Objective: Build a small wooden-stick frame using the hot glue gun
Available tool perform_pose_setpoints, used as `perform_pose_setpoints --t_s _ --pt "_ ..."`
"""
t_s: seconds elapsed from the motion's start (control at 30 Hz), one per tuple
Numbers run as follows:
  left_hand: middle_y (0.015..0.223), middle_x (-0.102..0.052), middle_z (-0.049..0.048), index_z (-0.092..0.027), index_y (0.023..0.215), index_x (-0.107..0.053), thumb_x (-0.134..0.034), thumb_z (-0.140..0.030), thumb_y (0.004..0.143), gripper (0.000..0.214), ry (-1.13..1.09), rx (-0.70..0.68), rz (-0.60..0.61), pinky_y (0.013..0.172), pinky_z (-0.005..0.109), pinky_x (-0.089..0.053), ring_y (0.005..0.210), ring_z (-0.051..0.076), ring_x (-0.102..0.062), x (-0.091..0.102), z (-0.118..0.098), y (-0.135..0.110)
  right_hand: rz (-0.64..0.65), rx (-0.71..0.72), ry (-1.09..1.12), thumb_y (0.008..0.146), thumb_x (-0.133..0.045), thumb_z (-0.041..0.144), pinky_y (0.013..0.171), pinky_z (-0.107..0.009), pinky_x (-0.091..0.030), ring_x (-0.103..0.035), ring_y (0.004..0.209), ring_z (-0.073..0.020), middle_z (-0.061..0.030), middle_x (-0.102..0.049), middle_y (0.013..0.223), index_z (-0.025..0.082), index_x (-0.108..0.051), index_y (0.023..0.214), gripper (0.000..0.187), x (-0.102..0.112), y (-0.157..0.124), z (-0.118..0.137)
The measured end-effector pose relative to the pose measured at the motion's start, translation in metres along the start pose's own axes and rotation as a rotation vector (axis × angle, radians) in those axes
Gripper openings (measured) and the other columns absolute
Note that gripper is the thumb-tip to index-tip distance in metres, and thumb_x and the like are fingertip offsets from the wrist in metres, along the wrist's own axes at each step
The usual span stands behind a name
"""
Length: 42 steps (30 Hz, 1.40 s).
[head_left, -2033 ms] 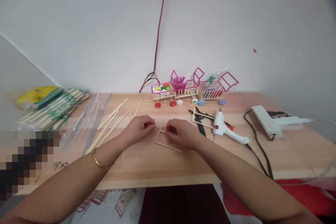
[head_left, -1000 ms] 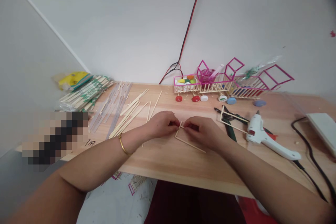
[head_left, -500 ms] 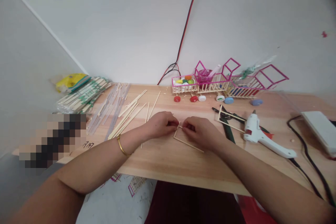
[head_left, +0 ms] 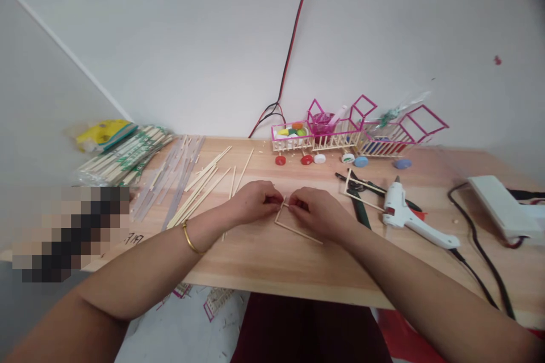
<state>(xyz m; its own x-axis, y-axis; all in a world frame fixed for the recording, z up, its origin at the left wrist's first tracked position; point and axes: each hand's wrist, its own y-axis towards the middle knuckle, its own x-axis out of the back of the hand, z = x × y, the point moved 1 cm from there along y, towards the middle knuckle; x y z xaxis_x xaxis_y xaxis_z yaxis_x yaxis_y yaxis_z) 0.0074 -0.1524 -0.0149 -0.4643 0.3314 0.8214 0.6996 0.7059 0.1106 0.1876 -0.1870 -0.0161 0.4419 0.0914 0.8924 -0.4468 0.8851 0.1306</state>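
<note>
At the middle of the table, both of my hands pinch at the top of a small frame of thin wooden sticks [head_left: 299,233]. My left hand [head_left: 259,202] closes its fingertips at the frame's upper left corner. My right hand [head_left: 314,211] grips close beside it, covering part of the upper stick. One long stick of the frame runs out below toward the lower right. The exact joint between my fingertips is partly hidden. Several loose wooden sticks [head_left: 200,197] lie left of my left hand.
A white glue gun [head_left: 395,207] lies at right, near another stick frame [head_left: 348,181] and dark pliers [head_left: 361,210]. Small stick carts [head_left: 336,140] with bottle-cap wheels stand at the wall. Clear glue sticks [head_left: 174,204] and bagged sticks [head_left: 128,153] lie left; a white box [head_left: 500,204] sits right.
The whole view has shifted slightly, so things appear a little farther left. Both hands keep their pinch on the stick frame, with hardly any other movement.
</note>
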Motion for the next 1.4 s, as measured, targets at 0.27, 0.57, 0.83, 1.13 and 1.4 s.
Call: perform_pose_setpoints --t_s 0.27,0.57,0.83,1.13,1.4 --pt "0.078 -0.064 0.0004 -0.019 0.083 -0.067 -0.055 -0.021 0.074 0.016 0.007 0.013 0.005 0.07 0.023 -0.041 0.076 0.013 -0.055 0.001 -0.002 -0.001 0.007 0.003 0.003 0.078 -0.051 0.019 0.061 -0.025 -0.034 -0.052 0.068 -0.0145 -0.0038 -0.063 0.074 0.018 -0.062 0.075 0.012 0.001 0.0 0.002" --pt "0.08 -0.065 0.0004 -0.019 0.084 -0.068 -0.055 -0.02 0.074 0.016 0.013 0.006 0.009 0.072 0.024 -0.041 0.078 0.013 -0.056 0.001 -0.001 -0.001 0.004 0.001 0.003 0.078 -0.051 0.018 0.06 -0.024 -0.035 -0.052 0.067 -0.0138 -0.0035 -0.063 0.073 0.018 -0.062 0.074 0.012 0.001 0.0 0.004" --pt "0.08 -0.064 0.0014 -0.017 0.087 -0.066 -0.055 -0.019 0.074 0.017 -0.063 0.059 -0.02 0.069 0.023 -0.042 0.074 0.012 -0.056 0.002 0.001 -0.002 -0.022 -0.006 0.101 0.08 -0.049 0.023 0.06 -0.024 -0.036 -0.054 0.066 -0.0131 -0.0023 -0.064 0.074 0.018 -0.063 0.076 0.015 0.01 -0.002 -0.005" --pt "0.076 -0.06 0.001 -0.014 0.085 -0.062 -0.057 -0.019 0.072 0.015 -0.145 0.074 0.021 0.062 0.021 -0.04 0.067 0.01 -0.052 0.01 0.002 -0.006 0.039 -0.069 0.083 0.078 -0.048 0.026 0.053 -0.023 -0.035 -0.05 0.057 -0.012 0.0005 -0.06 0.064 0.019 -0.062 0.073 0.016 0.036 -0.01 -0.02" --pt "0.076 -0.057 0.001 -0.014 0.076 -0.063 -0.058 -0.017 0.072 0.007 -0.093 -0.039 0.114 0.062 0.02 -0.038 0.069 0.009 -0.05 0.016 -0.003 -0.007 0.159 -0.023 0.098 0.077 -0.051 0.026 0.052 -0.023 -0.035 -0.049 0.056 -0.0111 0.0011 -0.06 0.063 0.021 -0.063 0.071 0.014 0.039 -0.016 -0.015"
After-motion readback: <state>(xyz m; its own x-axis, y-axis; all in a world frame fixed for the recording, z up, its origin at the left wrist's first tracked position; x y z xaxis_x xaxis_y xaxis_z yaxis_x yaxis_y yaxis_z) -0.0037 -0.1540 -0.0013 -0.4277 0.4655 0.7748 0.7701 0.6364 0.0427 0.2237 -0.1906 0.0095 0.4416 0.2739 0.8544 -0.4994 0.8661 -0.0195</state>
